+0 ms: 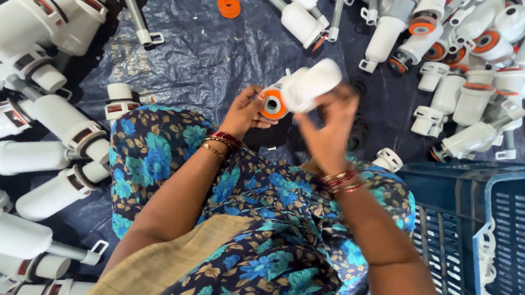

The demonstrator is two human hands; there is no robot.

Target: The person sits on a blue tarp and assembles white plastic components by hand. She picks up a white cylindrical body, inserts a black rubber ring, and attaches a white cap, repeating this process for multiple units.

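Seated on a dark plastic sheet (pixel 207 61), a person is working on a white plastic valve part (pixel 304 87) held above the lap. Their left hand (pixel 246 111) is gripping its end, fingers wrapped beside the orange washer (pixel 272 104) seated there. Their right hand (pixel 329 124) is blurring with motion against the part's body; whether it is clasping or merely brushing it cannot be told. Similar white parts (pixel 54 130) are lying in heaps on both sides, a spare orange ring (pixel 228 5) is resting farther out, and a blue crate (pixel 480 225) is standing at the right. Judging by the loose grip, the washer could be popping out crooked if twisted hastily.
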